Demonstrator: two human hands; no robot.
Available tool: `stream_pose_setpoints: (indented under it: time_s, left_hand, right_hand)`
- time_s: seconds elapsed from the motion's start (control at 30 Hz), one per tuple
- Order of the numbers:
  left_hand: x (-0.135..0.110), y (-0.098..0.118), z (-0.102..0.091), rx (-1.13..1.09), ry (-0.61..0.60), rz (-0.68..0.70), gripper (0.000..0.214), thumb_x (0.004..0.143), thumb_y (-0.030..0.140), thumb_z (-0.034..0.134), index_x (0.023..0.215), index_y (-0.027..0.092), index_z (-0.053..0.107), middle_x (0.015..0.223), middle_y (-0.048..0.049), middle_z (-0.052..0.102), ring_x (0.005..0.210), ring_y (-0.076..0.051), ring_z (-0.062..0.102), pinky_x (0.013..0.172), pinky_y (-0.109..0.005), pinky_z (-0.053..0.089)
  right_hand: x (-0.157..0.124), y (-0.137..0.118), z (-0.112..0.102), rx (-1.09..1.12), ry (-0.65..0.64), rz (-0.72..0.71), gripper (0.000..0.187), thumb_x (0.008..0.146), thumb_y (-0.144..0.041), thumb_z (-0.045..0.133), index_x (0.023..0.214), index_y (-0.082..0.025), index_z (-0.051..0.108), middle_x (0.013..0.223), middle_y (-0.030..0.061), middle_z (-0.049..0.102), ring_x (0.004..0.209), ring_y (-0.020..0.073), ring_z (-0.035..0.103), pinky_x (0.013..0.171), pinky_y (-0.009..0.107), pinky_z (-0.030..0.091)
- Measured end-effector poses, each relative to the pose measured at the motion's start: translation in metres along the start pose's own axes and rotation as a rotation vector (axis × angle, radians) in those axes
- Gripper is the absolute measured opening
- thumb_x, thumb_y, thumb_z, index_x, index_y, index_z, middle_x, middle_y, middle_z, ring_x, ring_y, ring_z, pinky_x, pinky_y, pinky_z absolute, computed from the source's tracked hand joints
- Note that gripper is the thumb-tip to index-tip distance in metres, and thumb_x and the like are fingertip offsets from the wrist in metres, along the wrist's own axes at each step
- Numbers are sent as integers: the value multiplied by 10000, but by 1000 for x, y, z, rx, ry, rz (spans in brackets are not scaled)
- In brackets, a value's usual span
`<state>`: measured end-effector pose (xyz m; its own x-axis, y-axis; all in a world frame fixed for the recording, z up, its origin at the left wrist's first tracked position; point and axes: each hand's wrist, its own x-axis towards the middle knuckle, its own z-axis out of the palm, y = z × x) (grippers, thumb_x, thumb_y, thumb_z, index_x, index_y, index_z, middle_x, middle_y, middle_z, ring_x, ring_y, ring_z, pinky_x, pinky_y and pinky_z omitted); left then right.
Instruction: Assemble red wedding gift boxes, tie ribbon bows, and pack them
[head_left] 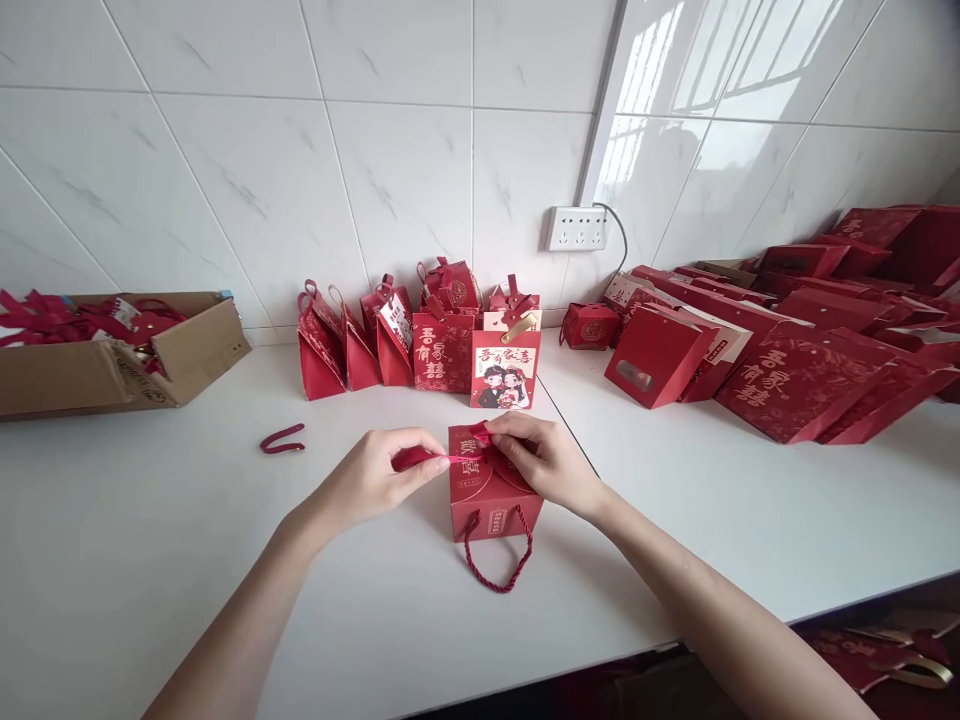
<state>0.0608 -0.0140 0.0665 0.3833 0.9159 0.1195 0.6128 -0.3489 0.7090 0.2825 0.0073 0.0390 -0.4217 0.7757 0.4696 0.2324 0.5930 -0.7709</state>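
Observation:
A red gift box (463,510) with gold lettering stands on the white table in front of me. A twisted red cord handle (499,585) hangs from its near side onto the tabletop. My left hand (382,470) pinches one end of a red ribbon (465,458) just left of the box and pulls it out flat. Over the box top, my right hand (536,455) pinches another part of that ribbon between thumb and fingers. The fingers partly hide the ribbon's middle, so I cannot tell whether it is knotted.
A curved dark red strap (283,440) lies to the left. Behind it sits a cardboard box (202,345) of red ribbons. Several finished red gift boxes (442,355) line the tiled wall, below a power socket (577,229). Many red paper bags (795,385) crowd the right side.

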Motion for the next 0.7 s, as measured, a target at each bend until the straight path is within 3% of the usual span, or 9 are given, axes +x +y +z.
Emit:
stream_pose_setpoints:
  time_s: [0.1, 0.17, 0.3, 0.5, 0.7]
  left_hand:
    - [1, 8, 1, 133, 113, 136, 267, 877, 401, 496, 775, 198, 637, 858, -15, 583, 669, -120, 520, 592, -235, 404]
    - [5, 14, -1, 189, 141, 216, 254, 886, 382, 484, 787, 200, 631, 954, -30, 573, 695, -119, 535, 582, -231, 405]
    - [15, 30, -9, 288, 86, 316, 235, 889, 341, 469, 786, 209, 634, 939, -26, 581, 680, -118, 543, 583, -232, 391]
    - [27, 57, -17, 484, -35, 271, 251, 844, 313, 481, 655, 190, 591, 771, 2, 556, 481, -80, 411, 468, -244, 277]
    - [45, 69, -18, 450, -154, 277, 305, 874, 400, 478, 704, 206, 642, 814, -10, 581, 609, -129, 508, 527, -242, 323]
  right_hand:
    - [-2, -1, 5, 107, 27, 122, 88, 871, -219, 506, 910, -196, 582, 895, 44, 700, 775, 146, 632, 711, 287, 499]
    - [-3, -2, 7, 228, 36, 180, 141, 850, -249, 547, 976, -210, 499, 840, 21, 711, 731, 143, 638, 662, 277, 501]
    - [-1, -4, 6, 262, 42, 223, 144, 832, -277, 574, 945, -189, 560, 885, 48, 722, 823, 163, 670, 745, 297, 514]
    - [3, -6, 2, 156, 50, 141, 155, 849, -299, 563, 852, -179, 661, 870, 36, 717, 777, 153, 651, 718, 276, 508]
    - [3, -1, 3, 124, 48, 81, 161, 848, -284, 547, 773, -175, 639, 808, 15, 680, 734, 149, 603, 692, 271, 476]
